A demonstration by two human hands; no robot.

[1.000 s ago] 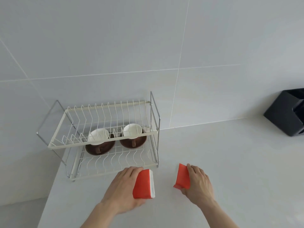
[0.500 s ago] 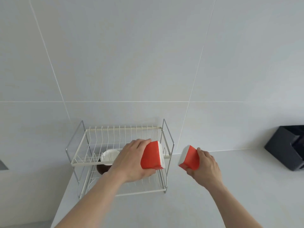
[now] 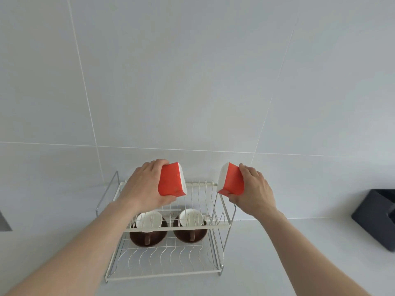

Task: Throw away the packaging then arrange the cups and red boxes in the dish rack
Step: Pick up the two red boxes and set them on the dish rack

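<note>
Left hand [image 3: 143,186]: fingers clasp a red box [image 3: 171,182], glossy, wedge-shaped, white-edged, above the rack's upper tier.
Right hand [image 3: 253,193]: fingers grip a matching second red box [image 3: 232,180], tilted, over the rack's right end.
Dish rack [image 3: 179,226]: thin white wire, two tiers, on the pale table [image 3: 277,257].
Cups [image 3: 191,217]: two, white inside, brown outside, lower tier.

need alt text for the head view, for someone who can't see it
Each hand, left and right, holds a red box (left, right) above a two-tier wire rack on a counter. Two cups sit on the lower tier.
</note>
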